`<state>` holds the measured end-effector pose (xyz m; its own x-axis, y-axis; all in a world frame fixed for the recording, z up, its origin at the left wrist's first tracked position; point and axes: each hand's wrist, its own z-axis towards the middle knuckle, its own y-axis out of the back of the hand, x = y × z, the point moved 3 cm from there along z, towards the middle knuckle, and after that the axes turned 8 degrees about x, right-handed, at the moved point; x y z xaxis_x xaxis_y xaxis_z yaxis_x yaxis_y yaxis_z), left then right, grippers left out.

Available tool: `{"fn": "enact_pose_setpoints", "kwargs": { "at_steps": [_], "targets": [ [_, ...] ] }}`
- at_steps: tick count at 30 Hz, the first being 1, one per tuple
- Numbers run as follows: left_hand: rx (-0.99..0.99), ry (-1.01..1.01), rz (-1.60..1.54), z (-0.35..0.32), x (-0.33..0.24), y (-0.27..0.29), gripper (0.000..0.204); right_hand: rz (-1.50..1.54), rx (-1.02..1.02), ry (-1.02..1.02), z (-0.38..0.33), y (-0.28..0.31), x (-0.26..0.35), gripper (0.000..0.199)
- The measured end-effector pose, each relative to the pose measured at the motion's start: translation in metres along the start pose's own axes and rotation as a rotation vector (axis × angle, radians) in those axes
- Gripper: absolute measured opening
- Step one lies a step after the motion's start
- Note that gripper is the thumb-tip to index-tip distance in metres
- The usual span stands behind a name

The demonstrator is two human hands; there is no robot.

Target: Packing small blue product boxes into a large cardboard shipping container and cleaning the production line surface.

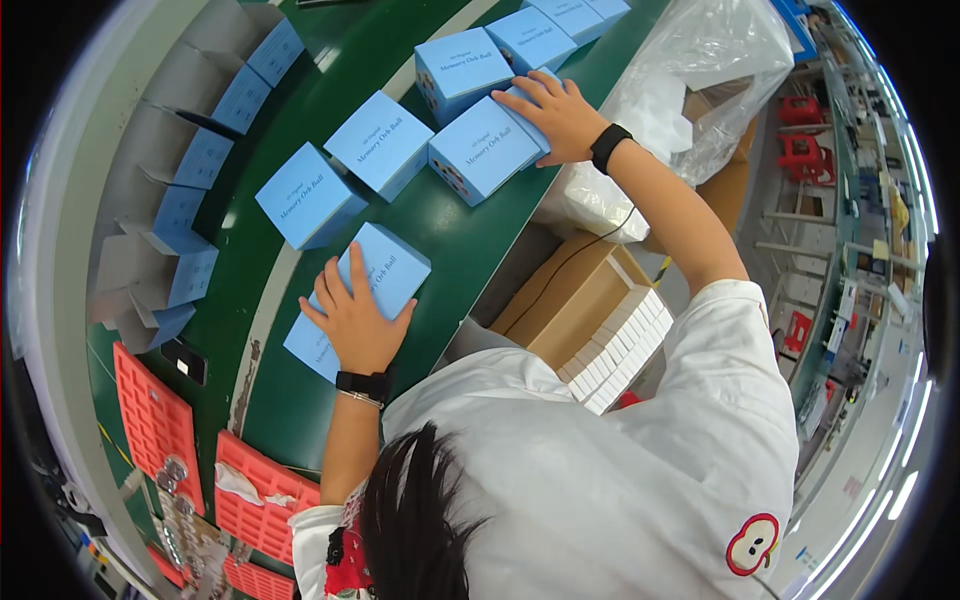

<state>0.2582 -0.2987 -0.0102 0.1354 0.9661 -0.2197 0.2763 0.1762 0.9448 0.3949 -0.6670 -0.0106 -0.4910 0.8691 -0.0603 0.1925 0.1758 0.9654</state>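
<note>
Lying flat with fingers spread, the left hand (355, 315) is pressed on a blue box (385, 268) on the green belt (440, 230). Further right, another blue box (485, 150) is covered by the open right hand (555, 115); both boxes are best slid squarely, palms kept level.
</note>
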Motion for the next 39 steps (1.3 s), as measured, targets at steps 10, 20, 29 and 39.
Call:
{"fn": "enact_pose_setpoints", "kwargs": {
  "at_steps": [10, 20, 29, 39],
  "targets": [
    [-0.118, -0.067, -0.003, -0.016, 0.011, 0.001, 0.11, 0.07, 0.002, 0.031, 0.011, 0.002, 0.035, 0.125],
    [-0.081, -0.048, -0.035, -0.049, 0.025, -0.003, 0.112, 0.167, -0.111, 0.209, -0.008, 0.004, 0.147, 0.114],
    [-0.085, -0.021, -0.024, -0.09, 0.08, 0.02, 0.124, 0.123, -0.063, 0.4, 0.002, 0.013, 0.163, 0.123],
    [-0.038, -0.078, -0.051, -0.078, 0.079, 0.006, 0.123, 0.12, -0.013, 0.446, 0.01, 0.012, 0.171, 0.125]
  ]
}}
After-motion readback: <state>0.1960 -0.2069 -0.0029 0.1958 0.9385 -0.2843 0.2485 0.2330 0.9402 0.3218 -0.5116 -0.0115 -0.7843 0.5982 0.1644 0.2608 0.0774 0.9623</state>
